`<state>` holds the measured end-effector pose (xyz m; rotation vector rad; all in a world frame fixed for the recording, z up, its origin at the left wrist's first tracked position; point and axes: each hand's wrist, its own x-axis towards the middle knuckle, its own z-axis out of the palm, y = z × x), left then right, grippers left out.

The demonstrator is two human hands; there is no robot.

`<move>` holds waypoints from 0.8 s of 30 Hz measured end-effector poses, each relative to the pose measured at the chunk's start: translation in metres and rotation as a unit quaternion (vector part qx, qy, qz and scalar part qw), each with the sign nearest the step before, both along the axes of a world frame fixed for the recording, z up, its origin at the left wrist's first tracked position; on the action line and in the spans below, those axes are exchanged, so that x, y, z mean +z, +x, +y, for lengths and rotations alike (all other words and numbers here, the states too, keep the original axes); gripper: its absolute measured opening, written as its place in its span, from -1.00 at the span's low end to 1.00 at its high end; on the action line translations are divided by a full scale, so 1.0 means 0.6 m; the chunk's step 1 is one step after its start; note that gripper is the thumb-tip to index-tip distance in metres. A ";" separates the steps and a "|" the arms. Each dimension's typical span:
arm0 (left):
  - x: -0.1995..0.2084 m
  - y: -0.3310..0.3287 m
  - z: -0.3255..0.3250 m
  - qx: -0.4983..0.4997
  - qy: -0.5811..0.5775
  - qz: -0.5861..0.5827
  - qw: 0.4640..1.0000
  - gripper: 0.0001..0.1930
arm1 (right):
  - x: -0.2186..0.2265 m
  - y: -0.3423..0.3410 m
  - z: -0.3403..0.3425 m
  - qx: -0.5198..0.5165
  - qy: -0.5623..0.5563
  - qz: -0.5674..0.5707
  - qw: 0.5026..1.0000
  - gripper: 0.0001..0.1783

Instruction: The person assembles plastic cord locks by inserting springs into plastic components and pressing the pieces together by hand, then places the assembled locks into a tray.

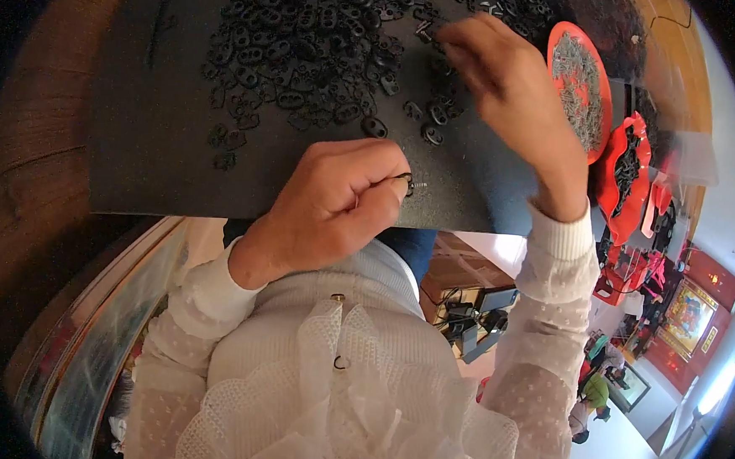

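Observation:
My left hand (pixel 336 194) is closed above the table's near edge, thumb and forefinger pinching a small black plastic cord-lock piece (pixel 404 179). A thin metal spring (pixel 420 185) sticks out from its right side. My right hand (pixel 515 87) is over the far right part of the table, its fingers curled and smeared by motion. Just left of those fingertips is a small dark piece with a shiny part (pixel 424 31); whether they touch it I cannot tell. A large heap of black oval two-hole cord locks (pixel 299 40) covers the table's middle, left of my right hand.
Right of my right hand, a red plate (pixel 595 147) holds many metal springs. Beside it a red scalloped bowl (pixel 611 190) contains small black parts. Loose black pieces (pixel 436 114) lie below my right fingers. The dark tabletop (pixel 150 132) ends just past my left hand.

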<state>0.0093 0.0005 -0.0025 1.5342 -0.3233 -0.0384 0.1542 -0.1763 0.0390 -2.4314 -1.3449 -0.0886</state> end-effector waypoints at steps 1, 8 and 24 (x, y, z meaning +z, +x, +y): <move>0.001 -0.001 0.000 -0.003 -0.002 0.004 1.000 -0.92 | 0.005 -0.004 -0.013 0.001 -0.001 0.000 1.000 -0.84; 0.007 0.001 0.000 -0.006 0.012 0.000 1.000 -0.92 | 0.004 -0.028 -0.036 -0.083 -0.035 0.066 0.994 -0.85; 0.002 0.000 -0.001 0.005 0.013 0.005 1.000 -0.91 | -0.008 -0.024 -0.020 -0.060 0.013 0.099 0.993 -0.81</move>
